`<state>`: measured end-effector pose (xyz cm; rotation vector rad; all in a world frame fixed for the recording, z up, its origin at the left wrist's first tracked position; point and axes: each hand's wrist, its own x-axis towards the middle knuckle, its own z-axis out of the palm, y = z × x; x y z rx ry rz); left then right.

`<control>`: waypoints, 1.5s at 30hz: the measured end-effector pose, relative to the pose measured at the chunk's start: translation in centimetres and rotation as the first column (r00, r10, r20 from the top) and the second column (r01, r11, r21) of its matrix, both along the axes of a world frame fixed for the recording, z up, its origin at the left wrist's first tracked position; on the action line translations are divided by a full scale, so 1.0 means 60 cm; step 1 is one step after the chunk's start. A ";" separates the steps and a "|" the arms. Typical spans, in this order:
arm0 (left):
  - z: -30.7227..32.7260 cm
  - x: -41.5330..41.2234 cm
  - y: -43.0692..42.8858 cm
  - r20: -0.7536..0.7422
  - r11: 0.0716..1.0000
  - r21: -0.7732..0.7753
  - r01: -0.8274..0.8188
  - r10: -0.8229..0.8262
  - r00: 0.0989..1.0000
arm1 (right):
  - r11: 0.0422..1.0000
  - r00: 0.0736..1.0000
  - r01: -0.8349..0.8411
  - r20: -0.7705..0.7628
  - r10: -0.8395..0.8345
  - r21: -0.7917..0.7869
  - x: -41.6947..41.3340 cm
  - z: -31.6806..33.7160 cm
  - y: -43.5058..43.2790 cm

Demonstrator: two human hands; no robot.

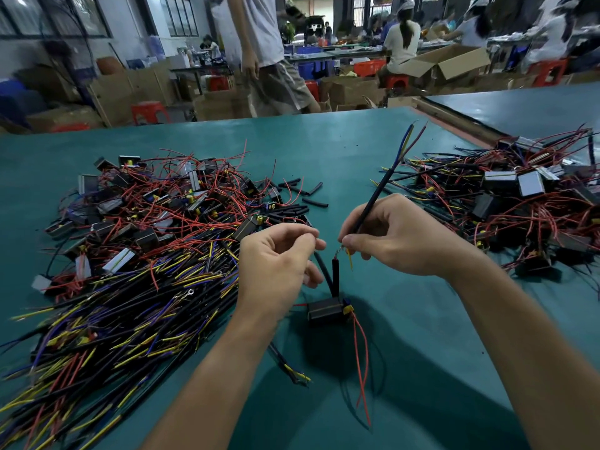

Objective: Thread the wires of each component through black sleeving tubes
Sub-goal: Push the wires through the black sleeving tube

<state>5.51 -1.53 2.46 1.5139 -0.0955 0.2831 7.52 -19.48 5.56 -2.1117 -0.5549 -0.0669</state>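
1. This is a big work room. A person in a light shirt (269, 43) stands past the table, and other people sit at far tables by open cardboard boxes (448, 63) and red stools (149, 112).
2. In front lies a wide green table (324, 147).
3. On the left side of it sits a big heap (156, 222) of small black boxes with red, yellow, blue and black wires, all in a tangle.
4. A few loose black tubes (302, 196) lie just beside that heap, on its right edge.
5. A second heap (519, 196) of boxes and wires sits on the right side, well apart from the first.
6. Between the heaps, near the person, is one small black box (324, 310). I cannot tell if it rests on the table or hangs just over it.
7. Red wires (362, 352) trail from the box toward the person.
8. The left hand (276, 258) has curled fingers and pinches the top of a thin black tube (321, 267) that runs down to the box.
9. The right hand (399, 235) pinches a long black tube (376, 196) that points up and away.
10. A blue wire and a red wire (410, 134) stick out of its far end.
11. A short black tube (335, 271) stands up from the box, between the two hands.
12. A yellow wire tip (350, 259) hangs under the right fingers.
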 end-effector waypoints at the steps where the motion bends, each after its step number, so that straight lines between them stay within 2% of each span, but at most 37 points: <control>1: 0.000 0.001 0.000 -0.017 1.000 -0.010 0.005 -0.005 1.000 | 1.000 1.000 0.001 -0.001 -0.001 0.001 0.000 0.000 0.000; 14: -0.009 0.001 0.006 -0.056 0.979 0.112 0.173 -0.168 0.984 | 1.000 1.000 0.006 0.005 -0.006 -0.010 0.001 0.001 -0.001; 35: -0.025 0.003 -0.005 -0.075 0.969 0.171 0.178 -0.168 0.983 | 0.999 0.999 -0.031 0.018 0.030 0.018 0.004 -0.004 -0.001; 40: -0.027 0.002 -0.009 -0.095 0.963 0.148 0.224 -0.211 0.973 | 0.999 0.998 -0.047 0.028 0.047 0.000 0.001 -0.001 0.000; 45: -0.023 0.002 -0.008 -0.043 0.959 0.235 0.157 -0.152 0.988 | 0.996 0.995 -0.087 0.056 0.086 0.016 -0.004 0.003 0.005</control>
